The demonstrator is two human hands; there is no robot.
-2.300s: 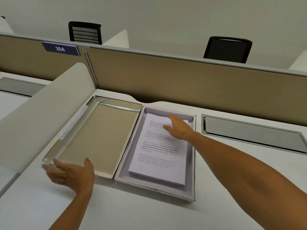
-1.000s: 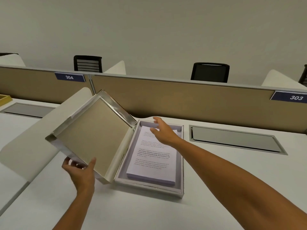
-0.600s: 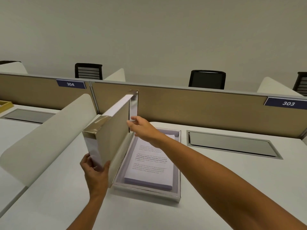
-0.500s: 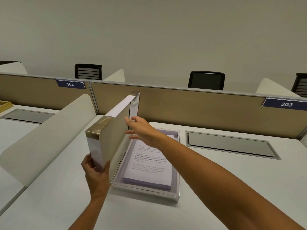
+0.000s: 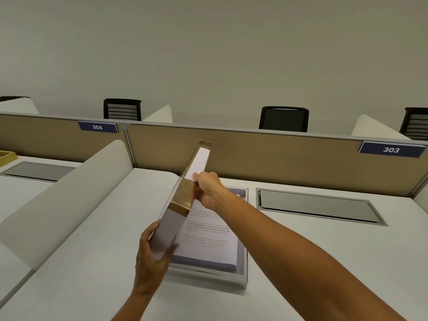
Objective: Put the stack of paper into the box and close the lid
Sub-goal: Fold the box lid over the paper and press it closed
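Head view showed the white, gold-banded cardboard lid edge-on at frame centre, tilted over the open grey box holding the printed paper stack. Left hand pinched its near corner; right hand gripped its upper edge.

A dark blue plate on the top edge of the beige partition shows the white number "304". A second blue plate further right shows "303". The top sheet of the stack of paper has printed paragraphs, too small to read.
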